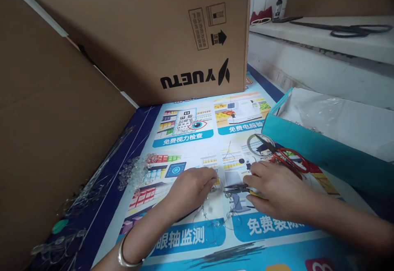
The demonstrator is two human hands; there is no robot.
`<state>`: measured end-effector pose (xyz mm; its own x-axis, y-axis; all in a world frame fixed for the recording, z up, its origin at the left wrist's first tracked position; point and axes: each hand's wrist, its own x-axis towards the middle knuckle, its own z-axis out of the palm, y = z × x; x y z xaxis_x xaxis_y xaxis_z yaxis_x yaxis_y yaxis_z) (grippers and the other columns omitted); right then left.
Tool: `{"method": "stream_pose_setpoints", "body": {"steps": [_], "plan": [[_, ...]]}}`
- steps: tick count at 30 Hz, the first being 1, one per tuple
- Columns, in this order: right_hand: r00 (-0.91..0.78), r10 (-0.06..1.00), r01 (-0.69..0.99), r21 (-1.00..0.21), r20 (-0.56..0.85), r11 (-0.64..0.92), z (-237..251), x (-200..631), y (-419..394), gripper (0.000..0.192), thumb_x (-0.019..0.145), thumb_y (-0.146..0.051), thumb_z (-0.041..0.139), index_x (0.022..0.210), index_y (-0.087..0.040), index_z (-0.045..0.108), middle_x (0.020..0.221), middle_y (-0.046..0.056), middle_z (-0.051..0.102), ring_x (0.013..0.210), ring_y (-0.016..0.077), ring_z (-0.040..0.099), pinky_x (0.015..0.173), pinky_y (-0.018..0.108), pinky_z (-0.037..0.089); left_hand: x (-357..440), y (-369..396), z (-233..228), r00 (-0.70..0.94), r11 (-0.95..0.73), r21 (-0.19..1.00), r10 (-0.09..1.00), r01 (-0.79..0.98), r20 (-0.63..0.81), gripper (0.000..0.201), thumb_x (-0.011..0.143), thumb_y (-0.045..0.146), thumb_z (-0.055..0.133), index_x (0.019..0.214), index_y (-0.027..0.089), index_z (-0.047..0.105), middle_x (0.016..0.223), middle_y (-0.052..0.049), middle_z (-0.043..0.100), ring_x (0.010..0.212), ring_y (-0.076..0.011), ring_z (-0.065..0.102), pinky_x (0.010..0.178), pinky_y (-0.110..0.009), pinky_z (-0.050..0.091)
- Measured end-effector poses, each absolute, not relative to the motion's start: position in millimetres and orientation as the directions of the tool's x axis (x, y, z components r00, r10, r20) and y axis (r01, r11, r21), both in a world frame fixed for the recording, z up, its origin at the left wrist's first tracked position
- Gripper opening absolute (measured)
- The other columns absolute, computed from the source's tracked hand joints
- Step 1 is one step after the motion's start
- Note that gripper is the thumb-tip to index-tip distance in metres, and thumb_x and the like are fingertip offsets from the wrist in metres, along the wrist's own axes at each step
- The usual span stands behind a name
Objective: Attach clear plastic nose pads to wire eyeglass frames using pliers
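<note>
My left hand (192, 187), with a silver bangle on its wrist, pinches the end of a thin beaded wire (217, 223). The wire curves down in a loose loop with clear beads along it. In my right hand (273, 189) are needle-nose pliers (236, 188), a bit of yellow handle showing. Their dark jaws point left, close to the pinched wire; whether they touch it I cannot tell. Beyond my right hand lie red-handled scissors (291, 161) beside a coil of wire (260, 144). A heap of clear beads (135, 174) is to the left of my left hand.
Brown cardboard (123, 37) stands upright at the back and left. A teal box (308, 139) with a white inside and clear plastic sits at the right. Bundled wire pieces (92, 180) lie along the left edge. Large black scissors (353, 29) rest on the ledge behind.
</note>
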<state>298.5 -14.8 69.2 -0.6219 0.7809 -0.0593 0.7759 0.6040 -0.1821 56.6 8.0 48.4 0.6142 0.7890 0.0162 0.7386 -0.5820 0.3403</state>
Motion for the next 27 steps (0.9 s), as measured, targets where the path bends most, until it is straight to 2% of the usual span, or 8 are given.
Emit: {"method": "stream_pose_setpoints", "body": {"steps": [6,10,15,20,27], "plan": [[-0.653,0.752,0.749,-0.230,-0.093,0.622,75,290,-32,0.021,0.082,-0.035,0.046,0.093,-0.023,0.059,0.088,0.007,0.052,0.083,0.0227,0.047,0.068,0.034,0.033,53,6,47,0.613,-0.584,0.345,0.789,0.735,0.029,0.017,0.089,0.019,0.041,0.087,0.020,0.057,0.079,-0.001,0.063,0.074,-0.0165,0.058,0.066,-0.026,0.041],[-0.694,0.712,0.717,-0.185,-0.105,0.672,68,283,-41,0.022,0.082,-0.034,0.045,0.096,-0.022,0.058,0.088,0.007,0.053,0.081,0.0236,0.046,0.067,0.036,0.033,51,7,44,0.622,-0.591,0.348,0.782,0.727,0.028,0.016,0.089,0.022,0.042,0.087,0.020,0.057,0.080,-0.001,0.062,0.075,-0.0171,0.057,0.067,-0.028,0.042],[-0.726,0.681,0.687,-0.148,-0.097,0.711,60,283,-45,0.027,0.085,-0.032,0.042,0.106,-0.020,0.055,0.091,0.009,0.052,0.089,0.0253,0.044,0.073,0.038,0.033,51,6,39,0.651,-0.642,0.281,0.756,0.713,0.075,0.018,0.089,0.023,0.042,0.082,0.018,0.057,0.073,-0.002,0.058,0.069,-0.0176,0.054,0.062,-0.029,0.040],[-0.752,0.653,0.659,-0.137,-0.091,0.739,56,288,-44,0.029,0.085,-0.032,0.043,0.108,-0.018,0.055,0.089,0.010,0.052,0.089,0.0248,0.044,0.073,0.039,0.032,53,2,37,0.647,-0.641,0.349,0.754,0.684,0.117,0.020,0.090,0.023,0.038,0.079,0.016,0.054,0.081,-0.004,0.054,0.075,-0.0172,0.051,0.064,-0.028,0.041],[-0.643,0.764,0.757,-0.181,-0.041,0.628,61,299,-52,0.026,0.086,-0.032,0.042,0.104,-0.020,0.056,0.092,0.009,0.053,0.087,0.0232,0.046,0.074,0.037,0.033,53,0,35,0.648,-0.627,0.401,0.755,0.668,0.101,0.019,0.091,0.023,0.035,0.080,0.017,0.050,0.080,-0.004,0.053,0.073,-0.0166,0.049,0.064,-0.029,0.041]]}}
